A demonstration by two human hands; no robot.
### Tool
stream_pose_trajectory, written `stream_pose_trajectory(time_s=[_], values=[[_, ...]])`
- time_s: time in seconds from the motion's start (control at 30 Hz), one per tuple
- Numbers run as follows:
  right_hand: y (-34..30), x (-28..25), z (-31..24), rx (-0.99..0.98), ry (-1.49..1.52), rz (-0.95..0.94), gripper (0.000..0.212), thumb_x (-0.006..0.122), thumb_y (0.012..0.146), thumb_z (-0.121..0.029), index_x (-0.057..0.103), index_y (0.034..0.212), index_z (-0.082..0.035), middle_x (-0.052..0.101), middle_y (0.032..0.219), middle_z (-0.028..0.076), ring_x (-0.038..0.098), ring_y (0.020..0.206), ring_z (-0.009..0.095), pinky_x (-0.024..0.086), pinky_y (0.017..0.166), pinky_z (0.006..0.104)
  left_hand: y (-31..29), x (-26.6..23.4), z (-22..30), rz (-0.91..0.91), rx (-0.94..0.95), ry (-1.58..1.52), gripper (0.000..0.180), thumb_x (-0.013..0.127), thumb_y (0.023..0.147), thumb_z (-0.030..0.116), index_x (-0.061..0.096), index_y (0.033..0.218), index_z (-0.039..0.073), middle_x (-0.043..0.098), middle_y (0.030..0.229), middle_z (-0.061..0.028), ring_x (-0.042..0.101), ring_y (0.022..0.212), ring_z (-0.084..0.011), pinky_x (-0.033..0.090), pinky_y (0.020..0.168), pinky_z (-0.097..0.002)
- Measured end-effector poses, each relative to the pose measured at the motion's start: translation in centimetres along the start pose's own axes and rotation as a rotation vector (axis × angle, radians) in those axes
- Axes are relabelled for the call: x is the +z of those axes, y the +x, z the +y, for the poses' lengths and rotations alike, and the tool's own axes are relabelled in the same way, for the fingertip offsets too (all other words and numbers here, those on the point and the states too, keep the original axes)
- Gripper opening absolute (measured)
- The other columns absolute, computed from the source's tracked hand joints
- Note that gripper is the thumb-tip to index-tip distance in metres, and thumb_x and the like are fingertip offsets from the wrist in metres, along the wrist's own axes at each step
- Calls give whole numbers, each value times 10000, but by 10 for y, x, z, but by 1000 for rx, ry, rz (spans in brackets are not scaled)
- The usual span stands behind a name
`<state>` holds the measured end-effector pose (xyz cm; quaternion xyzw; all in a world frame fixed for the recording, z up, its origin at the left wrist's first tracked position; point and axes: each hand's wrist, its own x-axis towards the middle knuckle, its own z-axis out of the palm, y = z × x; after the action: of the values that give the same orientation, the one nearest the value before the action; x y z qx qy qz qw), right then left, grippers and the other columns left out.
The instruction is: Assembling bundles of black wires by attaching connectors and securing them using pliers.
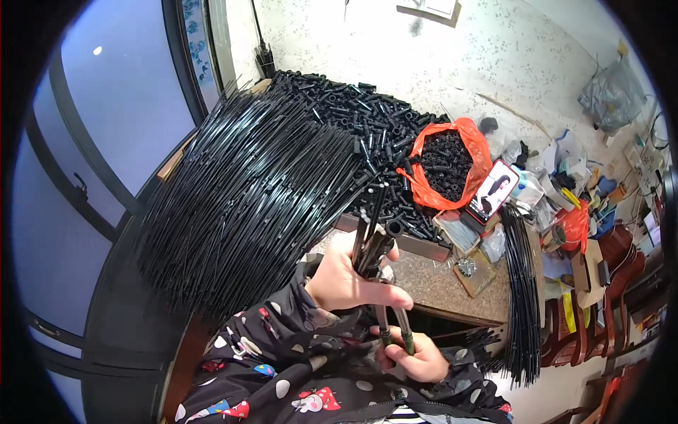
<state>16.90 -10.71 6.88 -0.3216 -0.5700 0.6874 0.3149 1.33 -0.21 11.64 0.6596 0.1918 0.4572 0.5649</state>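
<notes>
My left hand [342, 279] is closed around a bundle of black rods [369, 251], which stands up from the fist above the near edge of the table. A wider black tube with a round open end [394, 227] shows at the top of this bundle. Lower and to the right, my right hand [418, 359] grips the green handles of pliers [407, 342]. Their metal arms run up behind the left thumb, so the jaws are hidden. Beyond the hands, a large heap of thin black rods [247, 205] spreads across the left side.
Many short black tubes [339, 106] are piled against the wall. A red plastic bag [474, 145] holds small black parts, beside a lit phone [493, 189]. Small metal pins [467, 267] lie on a wooden board. More rods [521, 304] hang over the table's right edge.
</notes>
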Motion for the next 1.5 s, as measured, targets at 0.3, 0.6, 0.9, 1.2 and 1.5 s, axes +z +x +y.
stream_pose_trajectory(time_s=[0.3, 0.6, 0.9, 1.2, 1.5], values=[[-4, -12, -16, 136, 285, -114, 459, 369, 777, -83, 176, 1190, -35, 477, 739, 105, 474, 600, 158, 393, 548, 260, -5, 2, 5, 81, -25, 79, 310, 724, 480, 108, 463, 634, 43, 431, 555, 44, 376, 496, -12, 308, 431, -155], [18, 32, 31, 18, 343, 331, 82, 461, 758, -105, 425, 793, -40, 388, 524, -16, 354, 427, 51, 285, 386, 191, -6, 16, -16, 208, -186, -129, 269, 648, 558, 6, 441, 728, 32, 411, 550, 49, 373, 475, -17, 308, 441, -153], [-2, -116, 39, -99, -1077, 1266, 107, 500, 669, -55, 470, 771, -39, 493, 647, 144, 480, 615, 310, 380, 540, 332, -13, 1, -39, 104, -55, -143, 422, 613, 527, -66, 424, 897, 9, 343, 502, 67, 331, 432, -9, 268, 398, -142], [-7, -132, 42, -87, -1509, 852, 227, 459, 597, -4, 440, 823, -18, 472, 715, 110, 449, 734, 250, 395, 609, 319, -16, 1, -44, 101, -140, -175, 406, 642, 539, -29, 432, 883, 17, 354, 518, 53, 366, 465, -20, 310, 437, -152], [-10, -134, 49, -77, -1366, 1023, 273, 487, 534, 44, 445, 795, -23, 460, 680, 131, 452, 655, 291, 379, 595, 334, -13, -2, -57, 16, -21, 22, 373, 600, 591, -26, 392, 899, -2, 281, 460, 53, 281, 392, -27, 241, 381, -172]])
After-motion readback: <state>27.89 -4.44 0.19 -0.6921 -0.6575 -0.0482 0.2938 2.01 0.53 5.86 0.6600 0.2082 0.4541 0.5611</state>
